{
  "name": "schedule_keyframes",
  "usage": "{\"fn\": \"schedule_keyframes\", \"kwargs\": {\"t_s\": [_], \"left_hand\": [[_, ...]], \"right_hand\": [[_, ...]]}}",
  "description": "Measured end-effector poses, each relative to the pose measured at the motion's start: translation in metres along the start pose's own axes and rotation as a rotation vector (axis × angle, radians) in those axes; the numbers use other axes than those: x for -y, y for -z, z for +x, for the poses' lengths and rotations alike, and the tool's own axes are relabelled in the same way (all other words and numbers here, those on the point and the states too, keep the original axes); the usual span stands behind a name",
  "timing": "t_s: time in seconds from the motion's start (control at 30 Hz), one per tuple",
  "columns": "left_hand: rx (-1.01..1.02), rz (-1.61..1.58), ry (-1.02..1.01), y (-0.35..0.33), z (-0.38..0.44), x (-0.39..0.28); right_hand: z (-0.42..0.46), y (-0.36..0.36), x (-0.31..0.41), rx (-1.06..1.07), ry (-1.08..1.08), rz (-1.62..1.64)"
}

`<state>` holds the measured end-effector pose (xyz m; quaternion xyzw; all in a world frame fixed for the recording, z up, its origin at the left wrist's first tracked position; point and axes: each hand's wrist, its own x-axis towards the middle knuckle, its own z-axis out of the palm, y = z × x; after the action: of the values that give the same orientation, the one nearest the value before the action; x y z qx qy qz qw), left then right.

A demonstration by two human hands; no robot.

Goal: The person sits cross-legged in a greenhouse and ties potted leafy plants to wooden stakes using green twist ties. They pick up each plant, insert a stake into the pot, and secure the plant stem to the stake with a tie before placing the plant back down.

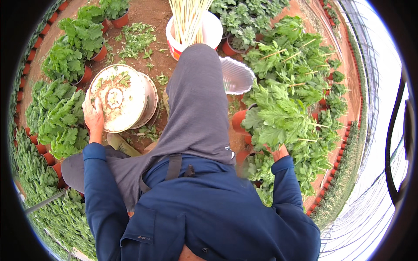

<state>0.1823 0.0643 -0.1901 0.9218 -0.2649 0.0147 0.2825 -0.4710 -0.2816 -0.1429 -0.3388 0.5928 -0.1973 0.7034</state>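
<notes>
My left hand (93, 112) rests at the left rim of an upturned white plastic bucket (129, 88), its fingers apart on the soiled top. Bits of soil and leaf lie on that surface. On the other side, my right hand (277, 152) reaches in under the leaves of a potted leafy plant (281, 119); its fingers are mostly hidden, so its grip does not show. A tilted terracotta-coloured pot (240, 122) is just left of these leaves. Between my knee and the plants lies a ribbed clear plastic tray or sleeve (237, 75).
Ahead of my knee stands a white and red bucket (210, 31) holding many thin sticks (189, 19). Potted plants (63, 62) line the left side, and staked plants (294, 58) crowd the right. Leaf cuttings (137, 40) lie on the brown soil.
</notes>
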Motion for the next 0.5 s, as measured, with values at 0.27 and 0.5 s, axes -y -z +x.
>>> {"fn": "schedule_keyframes", "kwargs": {"t_s": [0.27, 0.5], "left_hand": [[0.022, 0.044, -0.044, 0.000, 0.001, 0.004], [0.006, 0.055, -0.075, -0.001, 0.001, 0.002]], "right_hand": [[0.033, -0.054, -0.205, -0.358, -0.161, 0.542], [0.047, -0.090, -0.228, -0.198, -0.132, 0.927]]}}
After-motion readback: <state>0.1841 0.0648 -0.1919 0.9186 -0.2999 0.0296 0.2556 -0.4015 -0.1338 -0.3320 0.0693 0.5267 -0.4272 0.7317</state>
